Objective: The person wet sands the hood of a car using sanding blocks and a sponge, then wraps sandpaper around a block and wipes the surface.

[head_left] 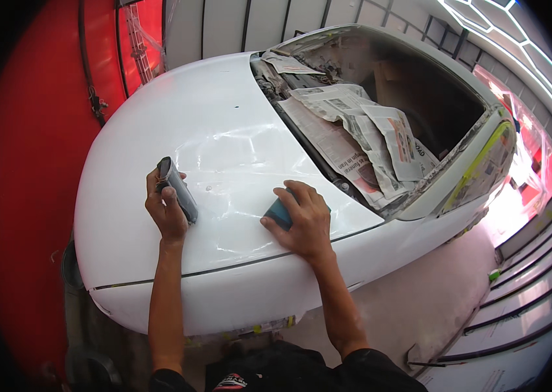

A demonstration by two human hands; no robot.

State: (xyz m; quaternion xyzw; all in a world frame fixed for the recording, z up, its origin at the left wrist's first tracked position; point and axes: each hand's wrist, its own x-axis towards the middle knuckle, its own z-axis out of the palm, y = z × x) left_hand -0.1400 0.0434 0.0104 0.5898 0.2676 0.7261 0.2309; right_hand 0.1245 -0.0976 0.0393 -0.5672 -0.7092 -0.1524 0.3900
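Note:
My left hand (167,210) is closed around a dark grey, oblong block (179,189), which looks like a sanding block. It is tilted over the white car bonnet (158,130); whether its lower end touches the panel I cannot tell. My right hand (305,219) grips a teal block (278,213) lying on the bonnet's near side, towards the windscreen. The fingers cover much of that block, and its underside is hidden. Bright streaks of reflected light and a few small marks show on the white surface around both hands.
Crumpled newspaper (361,130) lies along the windscreen base. Yellow-green tape (482,163) edges the side window. A red sheet (28,196) hangs at the left, and slatted panels (524,287) stand at the right. Pale floor (406,294) shows beside the car.

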